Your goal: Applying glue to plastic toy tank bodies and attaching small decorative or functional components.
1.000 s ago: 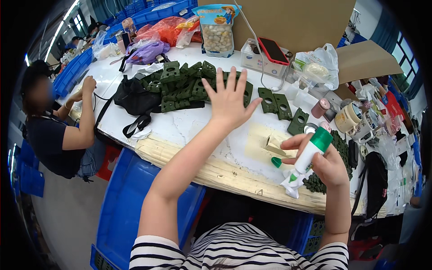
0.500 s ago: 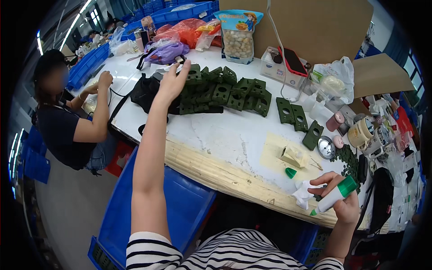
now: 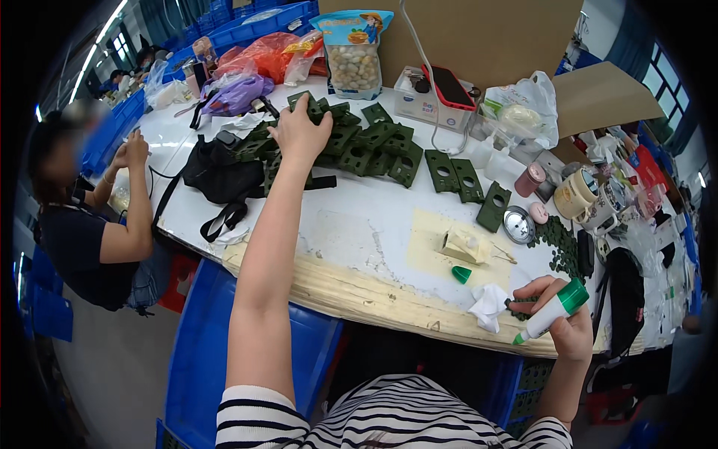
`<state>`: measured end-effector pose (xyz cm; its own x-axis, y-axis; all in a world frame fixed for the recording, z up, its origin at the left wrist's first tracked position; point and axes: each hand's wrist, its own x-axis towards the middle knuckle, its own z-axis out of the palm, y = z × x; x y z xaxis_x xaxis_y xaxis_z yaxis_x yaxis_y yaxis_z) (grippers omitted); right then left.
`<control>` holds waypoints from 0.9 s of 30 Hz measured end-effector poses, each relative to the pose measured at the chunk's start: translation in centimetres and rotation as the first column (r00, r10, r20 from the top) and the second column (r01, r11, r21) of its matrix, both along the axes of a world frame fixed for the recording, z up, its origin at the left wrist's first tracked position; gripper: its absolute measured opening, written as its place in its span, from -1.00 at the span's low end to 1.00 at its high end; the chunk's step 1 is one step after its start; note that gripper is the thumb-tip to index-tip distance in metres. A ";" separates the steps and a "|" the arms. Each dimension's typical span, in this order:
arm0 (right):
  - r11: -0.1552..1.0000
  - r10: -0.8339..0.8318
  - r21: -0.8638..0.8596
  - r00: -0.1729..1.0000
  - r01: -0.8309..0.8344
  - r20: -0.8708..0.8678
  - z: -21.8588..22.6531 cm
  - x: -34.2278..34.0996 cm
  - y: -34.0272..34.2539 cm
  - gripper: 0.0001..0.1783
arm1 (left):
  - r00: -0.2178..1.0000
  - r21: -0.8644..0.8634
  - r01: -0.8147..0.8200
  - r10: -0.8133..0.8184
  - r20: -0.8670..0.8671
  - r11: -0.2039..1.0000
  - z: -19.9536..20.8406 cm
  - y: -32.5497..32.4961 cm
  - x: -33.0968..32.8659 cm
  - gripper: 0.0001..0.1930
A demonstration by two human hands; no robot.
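Observation:
My left hand (image 3: 303, 135) reaches onto the heap of dark green plates (image 3: 359, 146) with round holes. Its fingers are spread and touch plates at the heap's far left; whether they grip one is unclear. In my right hand (image 3: 572, 329), at the front right edge of the table, is a white marker bottle (image 3: 544, 317) with a green end, its green tip slanting down to the left. Beside that hand lie a crumpled white tissue (image 3: 488, 305) and a loose green cap (image 3: 461, 275). Three separate plates (image 3: 493, 207) lie in a row to the right of the heap.
A cream block-like piece (image 3: 464, 245) lies on yellowish paper. Small green pieces (image 3: 555, 243) are scattered beside a round metal lid (image 3: 519, 224). A black bag (image 3: 217, 172) sits left of the heap. Another person (image 3: 97, 217) works at the left; a blue bin (image 3: 224, 344) stands below the table.
My left hand has come down onto the plates, shifting some at the left of the heap. My right hand still holds the marker bottle. The whole view has turned slightly right.

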<state>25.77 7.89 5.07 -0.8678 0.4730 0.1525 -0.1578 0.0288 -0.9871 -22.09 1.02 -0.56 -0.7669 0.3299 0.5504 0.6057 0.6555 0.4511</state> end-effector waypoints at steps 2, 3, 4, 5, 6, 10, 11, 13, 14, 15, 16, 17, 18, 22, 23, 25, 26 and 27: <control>1.000 -0.014 -0.002 1.000 0.014 0.002 -0.1 0.5 0.0 -0.44 | 0.999 0.053 0.011 -0.009 -0.039 0.999 -0.2 -0.5 -0.7 -0.38; 1.000 -0.020 -0.005 1.000 0.020 0.000 -0.2 0.7 0.1 -0.44 | 0.997 0.098 0.028 -0.022 -0.067 0.995 0.1 -0.7 -0.5 -0.39; 1.000 -0.026 -0.008 1.000 0.026 -0.002 -0.3 0.8 0.1 -0.44 | 0.997 0.083 0.008 -0.001 -0.078 0.997 0.6 -1.0 0.3 -0.41; 1.000 -0.027 -0.008 1.000 0.027 -0.003 -0.3 0.9 0.1 -0.45 | 0.998 0.054 0.035 -0.032 -0.059 0.998 0.6 -0.9 0.2 -0.41; 1.000 -0.023 -0.011 1.000 0.022 -0.007 -0.3 0.8 0.0 -0.45 | 0.997 0.022 0.057 -0.056 -0.043 0.998 0.9 -1.3 0.2 -0.41; 1.000 0.005 -0.029 0.999 -0.006 -0.032 -0.4 0.3 -0.3 -0.48 | 0.982 -0.116 0.101 -0.118 -0.148 0.988 1.1 -2.1 2.1 -0.27; 0.999 0.013 -0.033 0.999 -0.015 -0.033 -0.5 0.4 -0.3 -0.47 | 0.954 -0.133 0.063 -0.099 -0.285 0.989 0.8 -2.0 3.2 -0.24; 0.999 0.017 -0.037 0.999 -0.019 -0.035 -0.5 0.6 -0.2 -0.47 | 0.841 -0.275 0.303 -0.392 -0.372 0.912 1.4 -1.9 6.9 -0.19; 0.999 0.013 -0.038 0.999 -0.014 -0.034 -0.5 0.6 -0.2 -0.47 | 0.782 -0.343 0.405 -0.516 -0.351 0.848 1.1 -1.5 8.7 -0.20; 0.999 0.016 -0.042 0.999 -0.018 -0.031 -0.5 0.6 -0.1 -0.47 | 0.723 -0.397 0.460 -0.594 -0.351 0.794 0.3 -1.1 9.9 -0.21; 0.999 0.017 -0.044 1.000 -0.018 -0.026 -0.4 0.6 -0.2 -0.47 | 0.694 -0.435 0.484 -0.636 -0.336 0.759 -0.4 -0.4 10.8 -0.22; 0.999 0.013 -0.040 1.000 -0.014 -0.028 -0.4 0.7 -0.3 -0.47 | 0.663 -0.473 0.508 -0.677 -0.319 0.720 -1.0 0.4 11.6 -0.24; 0.999 0.015 -0.036 0.999 -0.016 -0.035 -0.4 0.7 -0.4 -0.46 | 0.625 -0.485 0.522 -0.702 -0.343 0.702 -1.4 1.0 11.8 -0.30; 0.999 0.007 -0.031 0.998 -0.009 -0.056 -0.1 1.7 -0.6 -0.47 | 0.642 -0.597 0.422 -0.689 -0.335 0.683 -3.3 3.2 11.2 -0.46; 1.000 -0.001 -0.028 0.998 0.000 -0.055 -0.1 2.0 -0.5 -0.47 | 0.659 -0.602 0.393 -0.669 -0.343 0.696 -3.7 3.6 10.7 -0.47; 0.999 -0.022 -0.030 0.998 0.021 -0.053 -0.1 2.7 -0.3 -0.47 | 0.689 -0.615 0.336 -0.631 -0.357 0.714 -4.0 4.4 10.1 -0.49; 0.999 -0.030 -0.030 0.998 0.029 -0.051 -0.2 2.8 -0.3 -0.46 | 0.706 -0.628 0.308 -0.615 -0.352 0.714 -4.2 4.7 9.8 -0.50; 0.999 -0.032 -0.031 0.998 0.030 -0.053 -0.3 2.8 -0.2 -0.46 | 0.719 -0.628 0.277 -0.591 -0.367 0.727 -4.3 5.0 9.4 -0.49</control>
